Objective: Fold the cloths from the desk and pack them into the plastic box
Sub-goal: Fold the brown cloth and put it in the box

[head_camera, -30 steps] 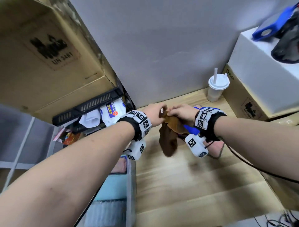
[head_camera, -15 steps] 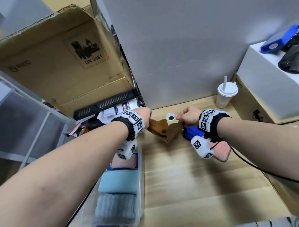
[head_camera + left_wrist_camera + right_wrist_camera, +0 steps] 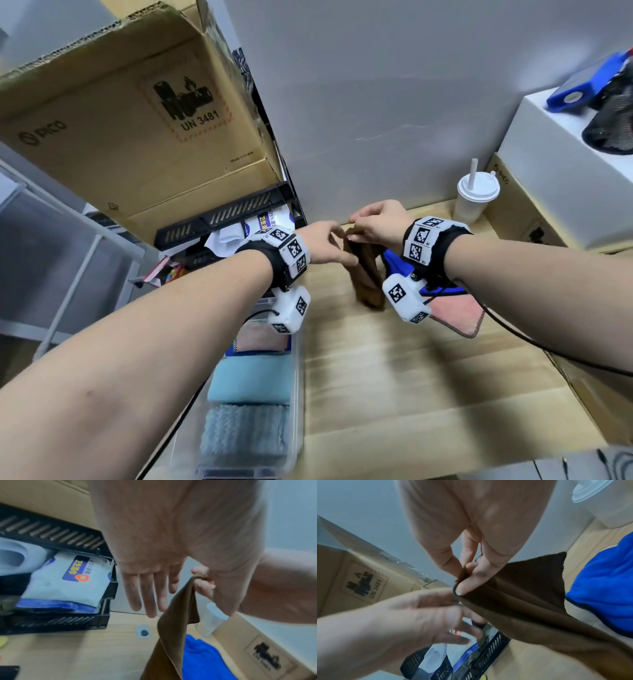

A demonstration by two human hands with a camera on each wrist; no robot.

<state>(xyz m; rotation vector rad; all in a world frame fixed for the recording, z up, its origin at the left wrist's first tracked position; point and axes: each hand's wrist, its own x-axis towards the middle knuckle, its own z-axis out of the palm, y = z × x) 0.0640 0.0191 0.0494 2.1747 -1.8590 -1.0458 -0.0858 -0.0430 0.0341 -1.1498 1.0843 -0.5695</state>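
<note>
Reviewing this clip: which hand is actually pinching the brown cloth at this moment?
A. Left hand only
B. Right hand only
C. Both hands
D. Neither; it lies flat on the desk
B. The right hand pinches the top corner of the brown cloth, which hangs from it, while the left hand is beside it with straight fingers that hold nothing.

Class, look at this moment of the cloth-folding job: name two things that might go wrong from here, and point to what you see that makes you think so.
1. Only the right hand pinches the brown cloth by its top edge; the left hand is open beside it, so the matched corners may slip and spoil the fold.
2. The lidded cup stands close behind the hands on the desk; a swing of the hanging cloth might knock it.
</note>
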